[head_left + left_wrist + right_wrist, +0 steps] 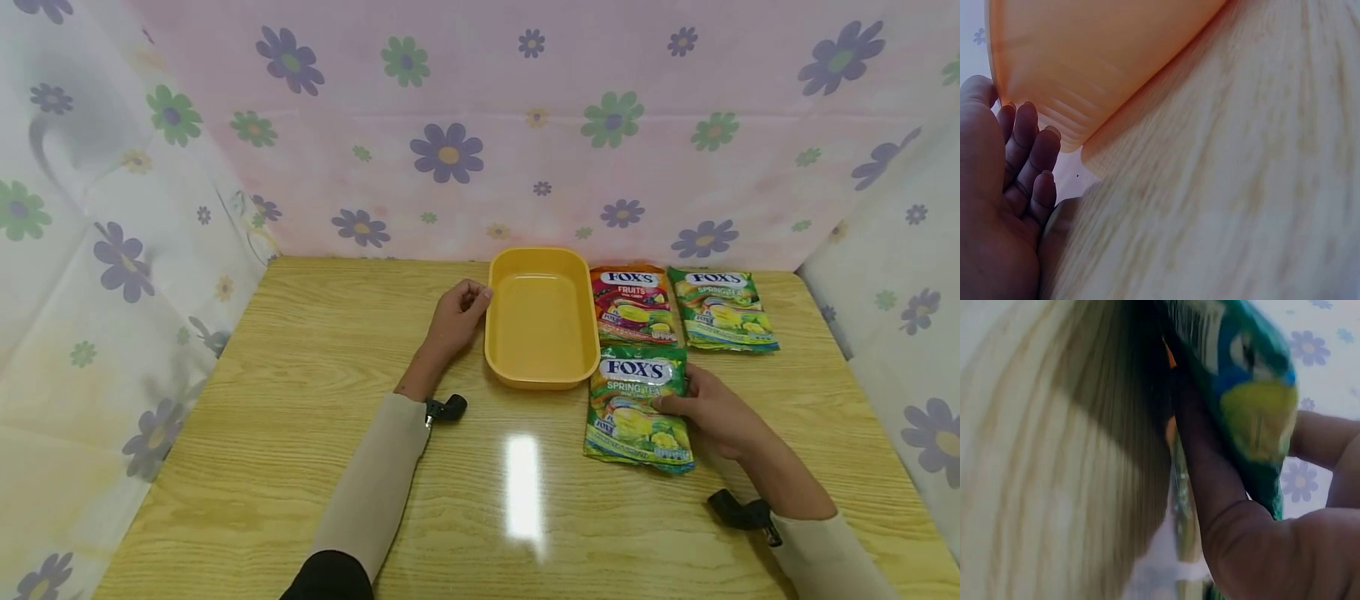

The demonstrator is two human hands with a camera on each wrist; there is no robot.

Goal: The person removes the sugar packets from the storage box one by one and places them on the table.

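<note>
A yellow plastic tray [543, 321] stands on the table with nothing in it. My left hand [454, 318] pinches its left rim; in the left wrist view the thumb is at the rim and the other fingers [1040, 149] curl up against the outer wall. On the right, my right hand [722, 414] grips a green Fox's Spring Tea candy bag [636, 417] by its right side. The thumb lies on the front, and in the right wrist view the bag [1257, 406] is held off the table, with fingers along its back.
Behind the held bag lies a red Fox's Fruits candy bag [633, 308], close against the tray's right side. Another green Spring Tea bag [723, 310] lies to its right. Flowered cloth [480, 200] borders the wooden table [315, 358] at the back and both sides.
</note>
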